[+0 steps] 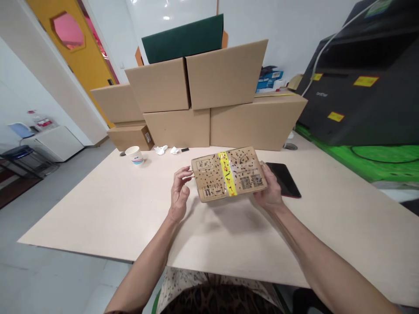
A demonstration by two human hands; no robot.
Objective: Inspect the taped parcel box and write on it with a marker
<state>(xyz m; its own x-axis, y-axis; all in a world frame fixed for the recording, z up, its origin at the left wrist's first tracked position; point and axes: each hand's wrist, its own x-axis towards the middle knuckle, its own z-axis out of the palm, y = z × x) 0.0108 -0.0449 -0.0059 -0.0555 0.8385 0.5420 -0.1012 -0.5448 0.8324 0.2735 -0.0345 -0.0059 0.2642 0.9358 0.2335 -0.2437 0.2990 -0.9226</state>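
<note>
A small cardboard box (212, 178) with dark printed marks and a band of yellow tape is held up, slightly tilted, above the pale table (131, 213). My right hand (270, 186) grips its right end, with the fingers partly hidden behind it. Beside the left end is my left hand (180, 192), its thumb apart from its bent fingers. The fingertips are close to the box edge, and no firm grip shows there. Behind my right hand lies a black tablet (284, 179).
Large cardboard boxes (225, 78) are stacked along the back, topped by a dark green box (185, 40). A paper cup (135, 155) and crumpled tissues (161, 150) stand before them. A big black machine (356, 87) is at the right.
</note>
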